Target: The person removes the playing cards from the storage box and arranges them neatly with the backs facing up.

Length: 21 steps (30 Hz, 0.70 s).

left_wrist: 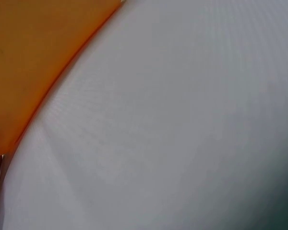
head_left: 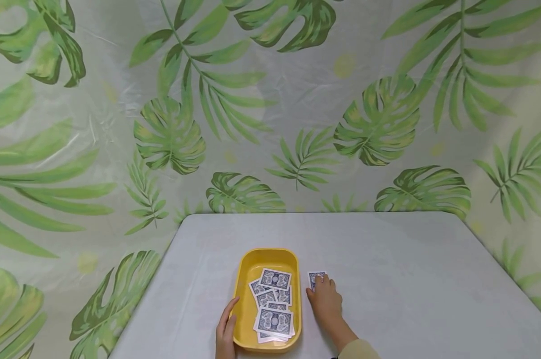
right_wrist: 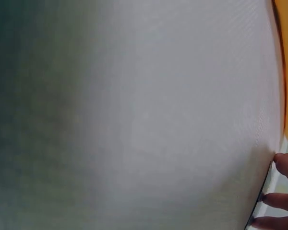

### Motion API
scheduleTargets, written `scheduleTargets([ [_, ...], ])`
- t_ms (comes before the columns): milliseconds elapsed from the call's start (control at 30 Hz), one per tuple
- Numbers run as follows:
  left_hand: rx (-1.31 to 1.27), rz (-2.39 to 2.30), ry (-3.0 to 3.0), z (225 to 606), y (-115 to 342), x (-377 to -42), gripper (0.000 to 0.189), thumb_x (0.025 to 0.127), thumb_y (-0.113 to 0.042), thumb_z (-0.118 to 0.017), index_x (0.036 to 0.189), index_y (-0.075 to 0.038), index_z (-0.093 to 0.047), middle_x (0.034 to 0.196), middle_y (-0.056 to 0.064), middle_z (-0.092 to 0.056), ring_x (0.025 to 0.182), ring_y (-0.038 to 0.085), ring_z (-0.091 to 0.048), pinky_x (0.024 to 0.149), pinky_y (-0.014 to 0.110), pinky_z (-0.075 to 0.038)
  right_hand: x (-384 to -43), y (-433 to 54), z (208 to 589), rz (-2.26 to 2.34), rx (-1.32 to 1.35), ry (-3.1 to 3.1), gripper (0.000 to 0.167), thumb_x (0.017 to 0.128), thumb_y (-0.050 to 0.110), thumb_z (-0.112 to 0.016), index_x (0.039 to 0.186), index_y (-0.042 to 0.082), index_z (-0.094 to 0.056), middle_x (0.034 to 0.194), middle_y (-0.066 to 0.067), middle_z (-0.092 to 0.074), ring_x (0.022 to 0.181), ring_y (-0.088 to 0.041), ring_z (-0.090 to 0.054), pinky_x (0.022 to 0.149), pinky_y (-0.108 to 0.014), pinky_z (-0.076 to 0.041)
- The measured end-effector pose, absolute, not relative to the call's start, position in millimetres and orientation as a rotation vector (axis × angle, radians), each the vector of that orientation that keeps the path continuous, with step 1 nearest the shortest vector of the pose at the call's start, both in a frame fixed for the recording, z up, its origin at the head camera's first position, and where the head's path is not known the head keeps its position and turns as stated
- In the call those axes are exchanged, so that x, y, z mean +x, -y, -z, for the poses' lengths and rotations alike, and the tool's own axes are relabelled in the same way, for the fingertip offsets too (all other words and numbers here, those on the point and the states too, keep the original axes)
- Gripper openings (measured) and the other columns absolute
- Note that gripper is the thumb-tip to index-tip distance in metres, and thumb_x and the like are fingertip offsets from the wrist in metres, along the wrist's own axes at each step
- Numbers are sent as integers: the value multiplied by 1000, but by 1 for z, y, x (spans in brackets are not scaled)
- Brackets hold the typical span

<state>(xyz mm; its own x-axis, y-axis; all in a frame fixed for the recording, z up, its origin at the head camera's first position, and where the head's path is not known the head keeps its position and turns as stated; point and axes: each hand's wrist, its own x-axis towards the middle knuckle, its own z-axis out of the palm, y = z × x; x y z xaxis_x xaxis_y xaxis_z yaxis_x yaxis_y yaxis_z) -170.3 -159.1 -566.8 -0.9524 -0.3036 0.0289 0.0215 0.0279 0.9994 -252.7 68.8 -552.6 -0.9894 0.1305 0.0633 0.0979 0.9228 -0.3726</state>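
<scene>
A yellow tray (head_left: 241,331) stands on the table with several blue-and-white patterned playing cards (head_left: 275,321) lying overlapped in it, backs up. At its left side my left hand (head_left: 225,331) holds the rim, thumb and finger against the edge. To the right of the tray, my right hand (head_left: 326,301) grips a single playing card (head_left: 313,276), which shows its patterned back and is partly covered by the fingers. In the right wrist view the fingertips (right_wrist: 271,201) meet a thin dark edge. The left wrist view shows mostly the tray's outer side (left_wrist: 33,62).
A white cloth covers the table (head_left: 409,279), which stretches away behind and to the right of the tray. Behind it hangs a leaf-printed curtain (head_left: 315,99), meeting the table's far edge.
</scene>
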Motion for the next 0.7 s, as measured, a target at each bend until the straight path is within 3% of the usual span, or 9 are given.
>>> scheduleTargets([
  [333, 285, 2030, 2071, 565, 159, -170, 36, 95, -15, -38, 129, -9, -50, 138, 9, -43, 111, -21, -34, 91, 0, -28, -252, -71, 556, -452, -118, 2994, 49, 85, 34, -59, 119, 0, -53, 124, -25, -50, 110, -39, -49, 81, -50, -50],
  [700, 253, 2040, 2041, 567, 160, -170, 35, 96, -14, -38, 128, -8, -51, 139, 11, -43, 112, -20, -35, 92, 1, -29, -244, -68, 539, -539, -55, 2888, 51, 83, 31, -60, 123, 0, -50, 127, -23, -49, 116, -38, -47, 98, -54, -35],
])
